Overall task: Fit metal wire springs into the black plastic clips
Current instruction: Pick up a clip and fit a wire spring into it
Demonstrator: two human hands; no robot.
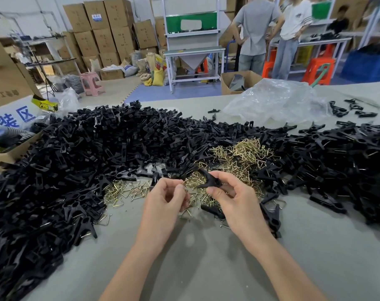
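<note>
1. Right hand (232,197) grips a black clip (208,181), angled left to meet the wire spring (185,182).
2. Left hand (165,198) pinches that spring just beside it, near centre, seemingly ready to seat.

Plastic, metal, film and cardboard

The clips (119,144) are black plastic with a faint sheen; the wire springs (245,155) are shiny, brass-coloured metal. The grey counter (206,257) looks smooth and matt. The bag (275,101) is clear, crinkled, glossy film, and the boxes (104,29) are brown cardboard.

wire spring (185,181) mostly behind left hand (165,198) fingers, black clip pile (54,170) beyond left edge
</note>
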